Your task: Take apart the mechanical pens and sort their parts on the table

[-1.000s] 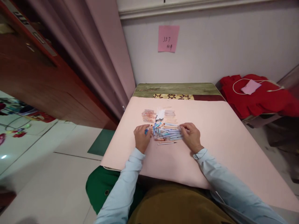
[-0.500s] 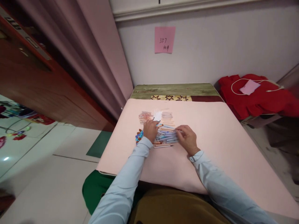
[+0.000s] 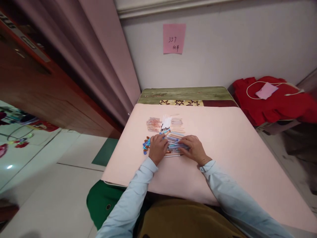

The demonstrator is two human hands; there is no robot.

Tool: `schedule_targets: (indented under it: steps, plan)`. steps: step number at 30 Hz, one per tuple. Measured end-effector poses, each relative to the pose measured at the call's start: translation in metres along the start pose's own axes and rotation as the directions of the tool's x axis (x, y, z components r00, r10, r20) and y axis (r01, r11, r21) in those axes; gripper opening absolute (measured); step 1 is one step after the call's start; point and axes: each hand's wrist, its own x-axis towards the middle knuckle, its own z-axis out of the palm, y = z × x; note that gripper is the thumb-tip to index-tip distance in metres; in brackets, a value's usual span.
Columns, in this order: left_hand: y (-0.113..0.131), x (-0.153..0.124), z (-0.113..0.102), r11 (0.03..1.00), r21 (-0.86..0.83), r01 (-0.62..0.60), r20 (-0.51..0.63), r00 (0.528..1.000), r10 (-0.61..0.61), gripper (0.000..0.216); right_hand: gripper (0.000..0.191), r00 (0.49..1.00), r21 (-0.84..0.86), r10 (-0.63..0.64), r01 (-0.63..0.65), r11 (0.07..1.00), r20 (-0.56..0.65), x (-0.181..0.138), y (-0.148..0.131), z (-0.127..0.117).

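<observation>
A heap of blue, lilac and orange pens (image 3: 175,138) lies on the pale pink table top (image 3: 223,145). My left hand (image 3: 158,148) rests on the heap's left end, fingers curled over the pens. My right hand (image 3: 193,148) lies over the heap's right end, fingers bent onto the pens. Several small blue and brown pen caps (image 3: 146,144) sit loose just left of my left hand. Behind the heap are orange-printed packets (image 3: 154,124) and a fan of white, dark-tipped sticks (image 3: 166,122).
A pink note (image 3: 174,38) hangs on the wall. A green wooden strip (image 3: 185,94) shows past the pink cover. Red cloth with a white cable (image 3: 274,99) lies to the right. A curtain and brown door are on the left, a green stool below.
My left hand went from the left side of the heap onto the pens, leaving the caps uncovered. My right hand slid left onto the heap. Both hands now close in on it.
</observation>
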Motion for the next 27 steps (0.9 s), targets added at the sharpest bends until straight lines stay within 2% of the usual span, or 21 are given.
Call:
schedule_targets:
  steps: [8, 14, 18, 24, 27]
  plan:
    - [0.007, -0.011, 0.0, 0.998, 0.005, 0.055, -0.038, 0.998, -0.054, 0.008, 0.017, 0.991, -0.093, 0.118, -0.124, 0.988, -0.067, -0.003, -0.002, 0.001]
    - [0.017, -0.007, 0.001, 0.98, 0.056, 0.191, -0.021, 0.981, -0.19, 0.012, 0.024, 0.963, -0.189, 0.201, -0.234, 0.954, -0.179, -0.006, -0.002, 0.001]
    - [0.021, -0.003, 0.005, 0.976, 0.056, 0.211, -0.015, 0.978, -0.21, 0.012, 0.028, 0.947, -0.217, 0.225, -0.275, 0.937, -0.229, -0.008, -0.001, 0.001]
    - [0.023, -0.006, 0.005, 0.982, 0.035, 0.186, -0.012, 0.983, -0.186, 0.014, 0.017, 0.985, -0.134, 0.127, -0.143, 0.981, -0.121, -0.007, -0.004, 0.0]
    - [0.023, -0.01, 0.003, 0.986, 0.029, 0.164, -0.001, 0.987, -0.164, 0.011, 0.013, 0.984, -0.135, 0.124, -0.141, 0.981, -0.127, -0.007, -0.004, 0.002]
